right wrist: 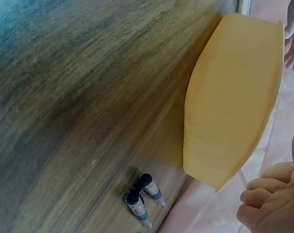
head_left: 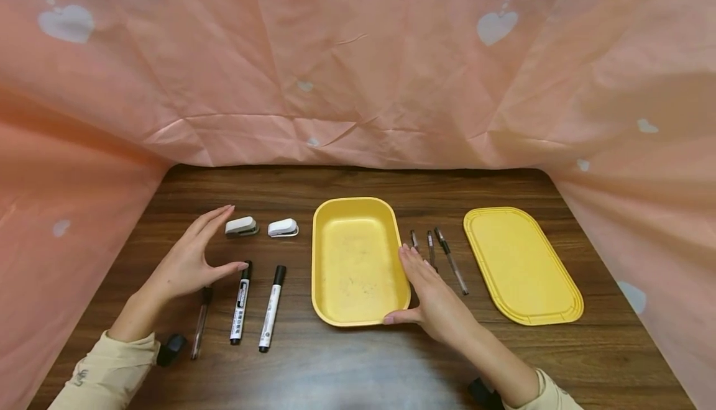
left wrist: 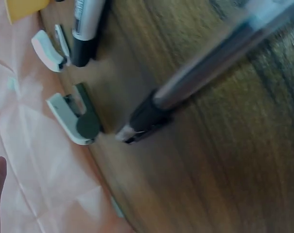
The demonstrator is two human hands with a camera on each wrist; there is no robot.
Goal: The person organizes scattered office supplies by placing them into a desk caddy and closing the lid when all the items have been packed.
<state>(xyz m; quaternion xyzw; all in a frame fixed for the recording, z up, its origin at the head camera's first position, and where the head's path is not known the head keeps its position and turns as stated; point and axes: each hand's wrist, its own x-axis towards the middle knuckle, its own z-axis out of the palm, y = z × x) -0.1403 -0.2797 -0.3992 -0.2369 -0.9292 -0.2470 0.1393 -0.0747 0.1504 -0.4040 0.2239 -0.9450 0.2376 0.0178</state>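
My left hand (head_left: 187,261) hovers at the left with fingers extended and thumb spread, holding nothing. Its fingertips are beside a small white stapler (head_left: 242,226); a second stapler (head_left: 283,228) sits to the right. The thumb tip is over the cap end of a black-and-white marker (head_left: 240,310), and another white marker (head_left: 270,310) lies alongside. An open yellow box (head_left: 358,255) stands in the middle with nothing inside. At its lower right corner is my right hand (head_left: 439,301), fingers along the side and thumb by the near rim; firm contact cannot be made out.
Several pens, among them a black-capped pen (head_left: 452,262), lie right of the box, partly behind the right hand. Farther right rests a flat yellow lid (head_left: 523,267). Another pen (head_left: 199,329) lies below the left hand. Pink curtain (head_left: 358,87) hangs around the table's back and sides.
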